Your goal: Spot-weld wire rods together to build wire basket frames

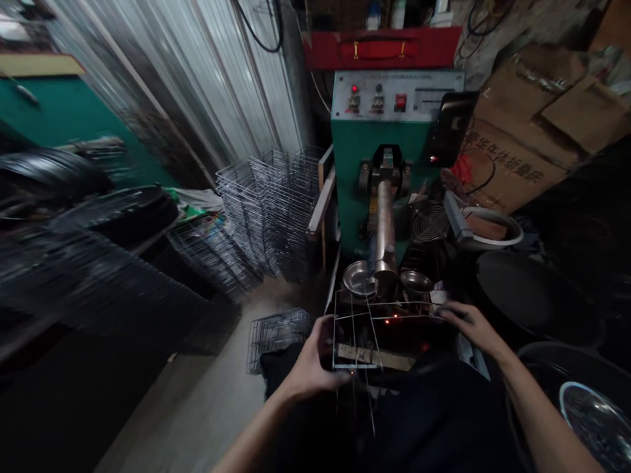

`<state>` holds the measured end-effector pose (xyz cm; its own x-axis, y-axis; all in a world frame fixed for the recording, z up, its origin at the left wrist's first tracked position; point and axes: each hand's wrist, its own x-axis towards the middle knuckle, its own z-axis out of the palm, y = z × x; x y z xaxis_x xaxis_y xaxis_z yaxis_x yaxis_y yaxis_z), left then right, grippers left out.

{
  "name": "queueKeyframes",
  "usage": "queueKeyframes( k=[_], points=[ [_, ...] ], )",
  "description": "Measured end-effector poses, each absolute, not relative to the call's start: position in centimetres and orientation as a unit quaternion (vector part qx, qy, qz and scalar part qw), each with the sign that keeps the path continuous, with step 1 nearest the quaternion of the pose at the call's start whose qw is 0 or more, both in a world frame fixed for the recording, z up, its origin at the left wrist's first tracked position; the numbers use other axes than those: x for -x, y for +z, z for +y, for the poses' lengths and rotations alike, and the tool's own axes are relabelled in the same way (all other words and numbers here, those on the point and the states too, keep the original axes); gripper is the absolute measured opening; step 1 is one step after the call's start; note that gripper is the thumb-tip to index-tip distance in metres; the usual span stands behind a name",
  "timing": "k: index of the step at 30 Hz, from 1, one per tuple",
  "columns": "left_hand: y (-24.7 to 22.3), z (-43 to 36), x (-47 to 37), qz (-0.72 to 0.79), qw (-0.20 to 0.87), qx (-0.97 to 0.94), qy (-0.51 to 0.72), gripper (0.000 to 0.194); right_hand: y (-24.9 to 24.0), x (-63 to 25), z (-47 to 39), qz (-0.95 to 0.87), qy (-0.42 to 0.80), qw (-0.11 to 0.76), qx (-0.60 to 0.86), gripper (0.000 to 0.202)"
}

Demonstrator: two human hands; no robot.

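Note:
A thin wire frame (358, 366) spans between my hands, close in front of my lap. My left hand (313, 368) is closed around its left side, thumb along the lower edge. At the far right end, my right hand (468, 325) pinches the frame's wire between thumb and fingers. Just beyond the frame stands a green spot-welding machine (352, 154), its thick metal arm (385, 226) reaching towards me. Small orange sparks (394, 317) glow by the frame's wires. Two metal bowls, a left one (359, 278) and a right one (415, 281), flank the arm's end.
Stacked wire baskets (269, 203) stand left of the machine, with another wire basket (279, 335) on the floor. A phone (453, 128) is at the machine's right front. Cardboard boxes (532, 141), a basin (513, 235) and a large black tub (537, 295) crowd the right.

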<state>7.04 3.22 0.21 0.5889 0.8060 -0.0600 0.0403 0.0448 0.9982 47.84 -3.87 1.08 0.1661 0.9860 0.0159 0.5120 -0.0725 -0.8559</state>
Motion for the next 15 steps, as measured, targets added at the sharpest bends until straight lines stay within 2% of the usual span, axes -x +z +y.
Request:
queueKeyframes(
  k=[3,5,7,11,13,15],
  points=[
    [2.1,3.3,-5.8,0.419,0.701,-0.505,0.28,0.091,0.6,-48.0,-5.1,-0.577,0.352,0.327,0.66,0.056],
    [3.1,3.4,-5.2,0.415,0.723,-0.485,0.263,0.088,0.1,-47.9,-4.8,-0.576,0.426,0.256,0.649,0.055],
    [3.8,3.3,-4.3,0.339,0.743,-0.52,0.25,0.1,-0.7,-47.7,-4.2,-0.547,0.52,0.183,0.63,0.058],
    [3.7,2.3,-2.3,0.218,0.728,-0.623,0.186,0.148,-2.8,-46.9,-3.6,-0.48,0.634,0.102,0.597,0.066],
    [3.0,1.7,-1.7,0.255,0.687,-0.659,0.169,0.153,-3.6,-46.5,-3.7,-0.467,0.652,0.088,0.591,0.068],
    [2.2,1.5,-1.6,0.31,0.644,-0.68,0.164,0.145,-4.0,-46.4,-3.9,-0.461,0.654,0.095,0.593,0.068]
  ],
)
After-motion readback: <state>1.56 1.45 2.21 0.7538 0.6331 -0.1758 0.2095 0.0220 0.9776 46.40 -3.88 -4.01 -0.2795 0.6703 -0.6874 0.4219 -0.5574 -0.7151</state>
